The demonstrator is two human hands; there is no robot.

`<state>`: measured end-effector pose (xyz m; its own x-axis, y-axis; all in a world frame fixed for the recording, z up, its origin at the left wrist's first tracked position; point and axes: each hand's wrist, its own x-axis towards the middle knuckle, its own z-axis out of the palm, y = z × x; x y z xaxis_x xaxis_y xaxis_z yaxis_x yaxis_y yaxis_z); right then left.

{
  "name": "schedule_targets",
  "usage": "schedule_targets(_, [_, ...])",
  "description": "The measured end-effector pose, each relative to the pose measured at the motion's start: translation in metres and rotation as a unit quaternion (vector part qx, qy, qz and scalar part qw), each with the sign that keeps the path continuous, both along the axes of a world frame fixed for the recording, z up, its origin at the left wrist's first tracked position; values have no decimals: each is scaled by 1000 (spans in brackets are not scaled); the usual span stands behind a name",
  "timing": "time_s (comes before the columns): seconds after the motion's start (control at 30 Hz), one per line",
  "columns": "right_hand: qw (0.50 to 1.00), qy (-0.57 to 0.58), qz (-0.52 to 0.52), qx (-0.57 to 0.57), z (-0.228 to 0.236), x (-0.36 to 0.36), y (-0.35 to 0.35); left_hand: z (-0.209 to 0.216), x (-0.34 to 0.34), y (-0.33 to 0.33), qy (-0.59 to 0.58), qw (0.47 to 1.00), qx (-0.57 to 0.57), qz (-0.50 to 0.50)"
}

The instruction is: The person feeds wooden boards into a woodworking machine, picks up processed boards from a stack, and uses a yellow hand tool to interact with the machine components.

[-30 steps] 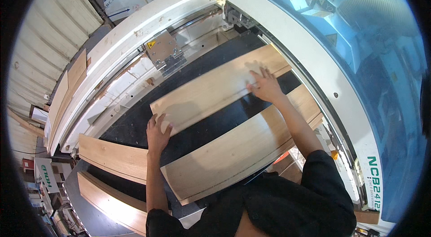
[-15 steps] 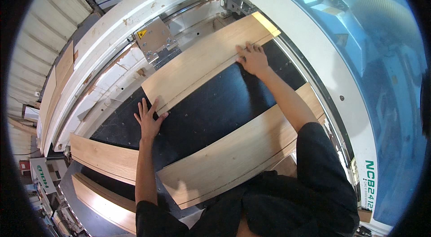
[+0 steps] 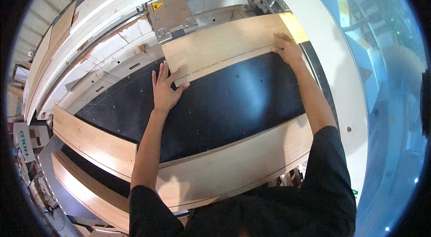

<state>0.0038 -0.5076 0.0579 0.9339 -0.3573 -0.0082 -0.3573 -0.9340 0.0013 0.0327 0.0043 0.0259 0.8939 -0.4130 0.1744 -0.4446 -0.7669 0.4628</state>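
Observation:
A pale wooden board (image 3: 229,41) with a dark groove along its near edge lies on the black machine bed (image 3: 224,102). Its far edge is close by a metal plate (image 3: 173,17) bearing a yellow warning label. My left hand (image 3: 167,91) is spread at the board's near left corner, fingertips touching its end and thumb by the near edge. Toward the other end, my right hand (image 3: 288,51) has its fingers bent over the near edge, gripping it. Light falls in a bright strip across the board's right end.
A second grooved board (image 3: 238,165) lies nearer my body. Two more boards, one (image 3: 94,142) behind the other (image 3: 85,183), are at the left. A white machine frame (image 3: 345,80) with a blue transparent cover (image 3: 395,116) stands at the right.
The board has slid away from me, closer to the metal plate, with both hands moving along. My right hand has shifted nearer the board's right end. The whole view has shifted somewhat.

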Motion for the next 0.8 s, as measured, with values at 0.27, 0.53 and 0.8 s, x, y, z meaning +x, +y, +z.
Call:
schedule_targets(0.27, [991,-116,21,67,-49,-19,-33,3,0,0,-61,998,-24,-9])
schedule_targets(0.53, [984,-126,-86,94,-70,-22,81,2,-4,5,-46,999,-9,11])
schedule_targets(0.8, [974,-209,-55,66,-72,-27,86,-4,-7,6,-86,996,5,11])
